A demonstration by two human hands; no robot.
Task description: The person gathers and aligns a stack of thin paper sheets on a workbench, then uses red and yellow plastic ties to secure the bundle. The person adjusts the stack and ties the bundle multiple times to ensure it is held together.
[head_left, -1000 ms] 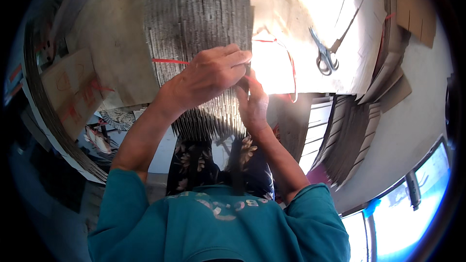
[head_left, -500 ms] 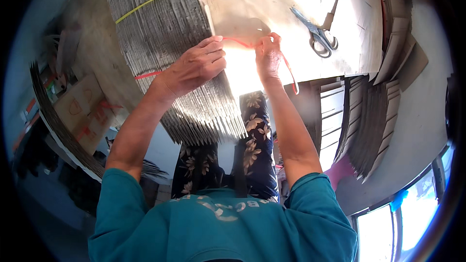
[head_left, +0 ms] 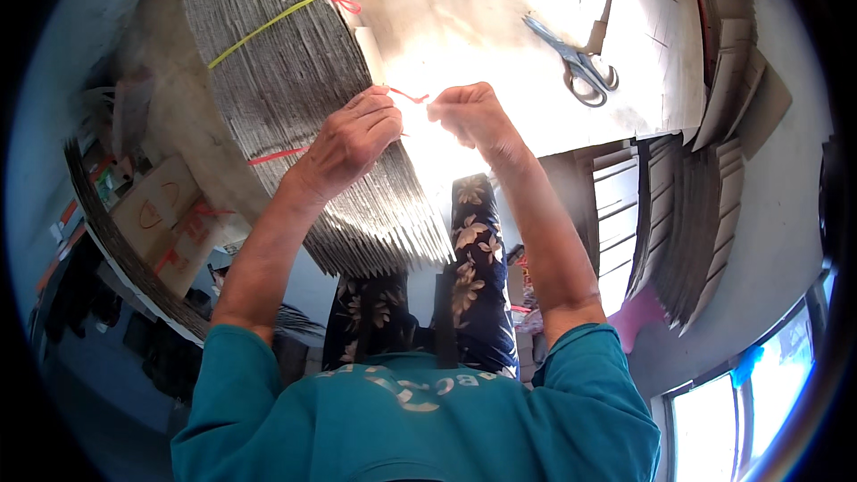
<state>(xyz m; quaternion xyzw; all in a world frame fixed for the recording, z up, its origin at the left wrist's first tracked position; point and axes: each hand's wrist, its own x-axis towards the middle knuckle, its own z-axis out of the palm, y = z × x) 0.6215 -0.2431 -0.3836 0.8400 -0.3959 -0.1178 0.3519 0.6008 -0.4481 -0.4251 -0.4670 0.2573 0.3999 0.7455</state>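
Note:
A thick stack of flat cardboard sheets [head_left: 295, 98] lies edge-on in front of me, bound by a yellow string [head_left: 268, 13] farther up and a red string [head_left: 277, 155] nearer me. My left hand [head_left: 353, 138] rests on the stack's edge and pinches the red string. My right hand [head_left: 469, 116] is closed on the other end of that red string [head_left: 406, 95], just right of the stack. The two hands are a short gap apart with the string stretched between them.
Grey-handled scissors [head_left: 580, 62] lie on a large flat cardboard sheet [head_left: 500, 18] to the right. More stacked cardboard [head_left: 705, 214] stands at the right, printed cartons [head_left: 161, 214] at the left. My patterned trousers [head_left: 473, 259] show below the hands.
The stack has shifted left and nearer in the picture. My hands have come apart, the right one moving rightward off the stack with the red string end.

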